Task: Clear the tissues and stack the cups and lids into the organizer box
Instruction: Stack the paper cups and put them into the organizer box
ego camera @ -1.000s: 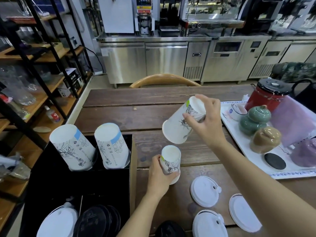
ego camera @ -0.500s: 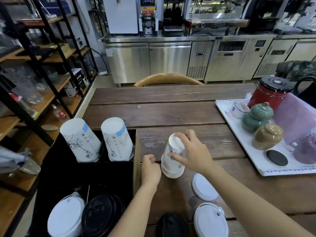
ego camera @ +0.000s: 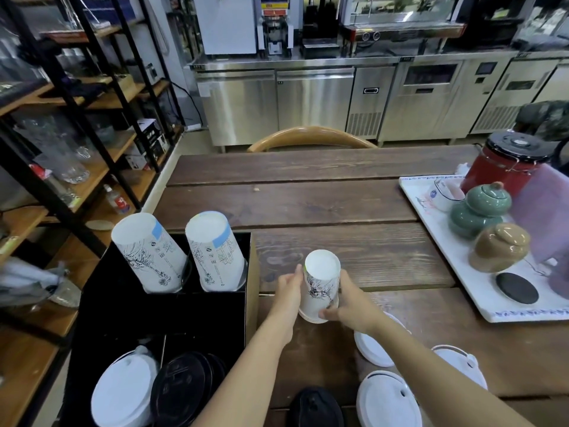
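While upside down, the cup sits between left hand and right hand.

Paper, plastic, rough wood

Matt printed paper cup on a grainy dark wooden bench; smooth plastic lids; glossy glazed jars; brushed steel cabinets.

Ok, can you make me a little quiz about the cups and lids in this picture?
1. True or false: both hands, left hand and right hand, are around the upside-down small cup stack.
2. How many tall cup stacks stand in the black organizer box? A) one B) two C) four
3. Fill in: the loose white lids near the right arm lie on the wooden ____.

Key: 1 true. 2 B: the left tall stack and the right tall stack. 3 table.
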`<state>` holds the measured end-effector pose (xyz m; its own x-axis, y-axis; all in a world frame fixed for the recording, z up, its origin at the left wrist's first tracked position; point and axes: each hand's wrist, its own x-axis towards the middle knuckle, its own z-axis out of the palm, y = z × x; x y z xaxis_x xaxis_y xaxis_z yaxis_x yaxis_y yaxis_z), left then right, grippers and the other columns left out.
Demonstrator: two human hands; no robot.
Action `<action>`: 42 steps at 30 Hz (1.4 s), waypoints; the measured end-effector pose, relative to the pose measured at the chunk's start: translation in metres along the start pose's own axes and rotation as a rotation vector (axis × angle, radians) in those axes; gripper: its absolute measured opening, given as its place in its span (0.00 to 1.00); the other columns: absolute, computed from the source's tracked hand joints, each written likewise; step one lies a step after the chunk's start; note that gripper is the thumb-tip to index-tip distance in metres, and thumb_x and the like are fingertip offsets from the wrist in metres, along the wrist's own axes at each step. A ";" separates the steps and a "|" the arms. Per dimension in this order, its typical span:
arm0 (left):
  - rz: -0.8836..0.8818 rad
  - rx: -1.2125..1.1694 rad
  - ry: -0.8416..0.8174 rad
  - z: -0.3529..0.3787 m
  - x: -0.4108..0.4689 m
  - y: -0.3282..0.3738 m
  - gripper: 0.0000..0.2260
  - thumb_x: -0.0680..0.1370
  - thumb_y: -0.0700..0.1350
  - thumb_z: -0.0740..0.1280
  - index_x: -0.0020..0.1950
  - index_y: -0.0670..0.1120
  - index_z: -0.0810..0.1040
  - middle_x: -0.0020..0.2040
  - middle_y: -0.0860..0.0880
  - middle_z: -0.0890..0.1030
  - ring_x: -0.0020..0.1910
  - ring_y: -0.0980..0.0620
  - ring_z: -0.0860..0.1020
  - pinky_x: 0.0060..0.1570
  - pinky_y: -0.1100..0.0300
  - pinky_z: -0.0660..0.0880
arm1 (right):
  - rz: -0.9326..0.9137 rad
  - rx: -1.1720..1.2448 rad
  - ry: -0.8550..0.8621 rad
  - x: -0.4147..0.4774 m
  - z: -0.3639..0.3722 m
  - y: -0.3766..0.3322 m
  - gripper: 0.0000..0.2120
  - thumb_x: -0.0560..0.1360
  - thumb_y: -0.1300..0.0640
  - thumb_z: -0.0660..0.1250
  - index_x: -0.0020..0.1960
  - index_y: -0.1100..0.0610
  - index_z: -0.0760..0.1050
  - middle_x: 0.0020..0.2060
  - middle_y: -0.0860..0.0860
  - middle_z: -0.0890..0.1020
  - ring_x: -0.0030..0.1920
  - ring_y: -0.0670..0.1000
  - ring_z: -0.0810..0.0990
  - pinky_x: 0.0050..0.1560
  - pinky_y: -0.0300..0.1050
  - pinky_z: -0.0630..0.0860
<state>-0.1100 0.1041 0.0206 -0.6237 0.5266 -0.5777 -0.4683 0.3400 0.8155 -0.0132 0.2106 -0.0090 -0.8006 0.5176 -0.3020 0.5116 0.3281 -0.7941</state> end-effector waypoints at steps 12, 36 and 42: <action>0.128 -0.086 -0.098 -0.007 -0.027 0.021 0.18 0.78 0.61 0.54 0.63 0.55 0.71 0.59 0.52 0.80 0.53 0.55 0.78 0.44 0.57 0.74 | -0.231 0.218 0.198 -0.008 -0.011 -0.039 0.34 0.64 0.50 0.76 0.64 0.44 0.62 0.59 0.47 0.70 0.61 0.45 0.69 0.50 0.38 0.72; 0.394 -0.090 0.020 -0.030 -0.043 0.046 0.13 0.80 0.55 0.55 0.53 0.51 0.76 0.48 0.56 0.80 0.47 0.59 0.78 0.43 0.60 0.73 | -0.317 0.267 0.349 -0.012 -0.017 -0.085 0.31 0.64 0.55 0.77 0.60 0.50 0.62 0.58 0.50 0.67 0.59 0.46 0.70 0.59 0.46 0.73; 0.189 -0.171 0.031 -0.027 -0.026 0.049 0.22 0.79 0.61 0.52 0.54 0.49 0.79 0.49 0.49 0.83 0.45 0.54 0.81 0.40 0.60 0.76 | -0.240 0.209 0.148 0.002 0.006 -0.083 0.31 0.62 0.58 0.78 0.57 0.54 0.63 0.50 0.44 0.72 0.51 0.41 0.74 0.48 0.36 0.74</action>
<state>-0.1336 0.0853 0.0748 -0.7280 0.5429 -0.4187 -0.4391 0.0999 0.8929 -0.0587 0.1794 0.0530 -0.8288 0.5589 -0.0258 0.2269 0.2936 -0.9286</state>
